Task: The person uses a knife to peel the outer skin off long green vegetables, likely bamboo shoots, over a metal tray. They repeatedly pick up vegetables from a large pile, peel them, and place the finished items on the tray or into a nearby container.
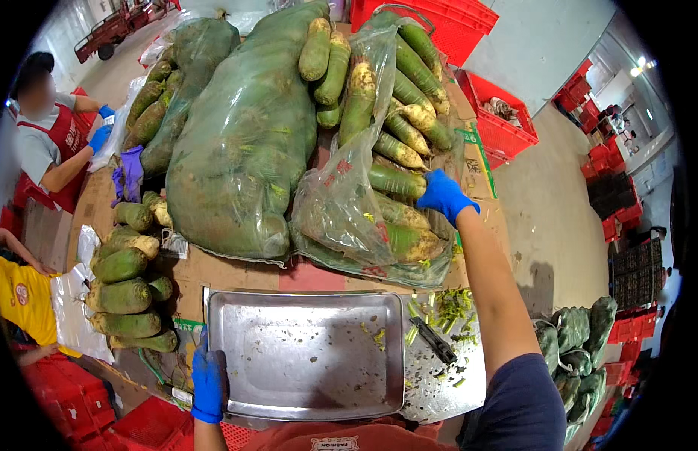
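My right hand (pixel 448 194), in a blue glove, has its fingers around the end of a green radish (pixel 397 181) in an opened green plastic bag (pixel 349 217). Several more green radishes (pixel 408 235) lie in that bag, some with pale, soil-marked tips. My left hand (pixel 208 383), also gloved in blue, grips the left rim of a shallow stainless steel tray (pixel 304 361). A few leaf scraps and dirt specks lie in the tray. Right of the tray, a black-handled tool (pixel 433 340), perhaps a knife or peeler, rests among cut green stems (pixel 456 310).
A large full bag of radishes (pixel 242 146) fills the table's middle. Loose radishes (pixel 123 296) are piled at left, near purple gloves (pixel 129 175). Red crates (pixel 501 121) stand beyond the table. A co-worker (pixel 58 135) in a red apron stands far left; filled bags (pixel 577 349) sit at right.
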Demonstrator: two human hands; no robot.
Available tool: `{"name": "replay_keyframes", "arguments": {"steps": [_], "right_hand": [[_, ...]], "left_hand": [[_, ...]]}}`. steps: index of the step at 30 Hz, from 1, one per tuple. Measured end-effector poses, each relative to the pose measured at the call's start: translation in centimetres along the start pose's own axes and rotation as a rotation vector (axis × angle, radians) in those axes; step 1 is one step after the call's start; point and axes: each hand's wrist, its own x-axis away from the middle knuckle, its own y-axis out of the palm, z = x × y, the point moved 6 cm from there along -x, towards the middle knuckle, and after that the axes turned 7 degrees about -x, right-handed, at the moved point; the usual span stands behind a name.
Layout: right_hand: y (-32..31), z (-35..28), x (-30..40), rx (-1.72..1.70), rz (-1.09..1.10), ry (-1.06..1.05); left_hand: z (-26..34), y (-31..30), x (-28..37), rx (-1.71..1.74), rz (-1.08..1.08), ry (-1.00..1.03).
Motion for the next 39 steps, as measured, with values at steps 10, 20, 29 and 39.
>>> {"name": "replay_keyframes", "arguments": {"steps": [10, 20, 29, 39], "right_hand": [[-13.4, 1.5, 14.3, 0.15, 0.614, -0.172], [-7.4, -5.9, 30.6, -0.785, 0.634, -0.313], [6.7, -19.9, 32.9, -0.5, 0.268, -0.345], [11.1, -0.4, 41.5, -0.815, 0.535, 0.021]], "left_hand": [[4.6, 0.0, 0.7, -0.056, 0.001, 0.137], [4.9, -1.3, 1.6, -0.13, 0.158, 0.308], [4.0, -5.2, 6.7, 0.008, 0.333, 0.45], [-2.2, -10.9, 10.4, 0.243, 0.456, 0.356]]}}
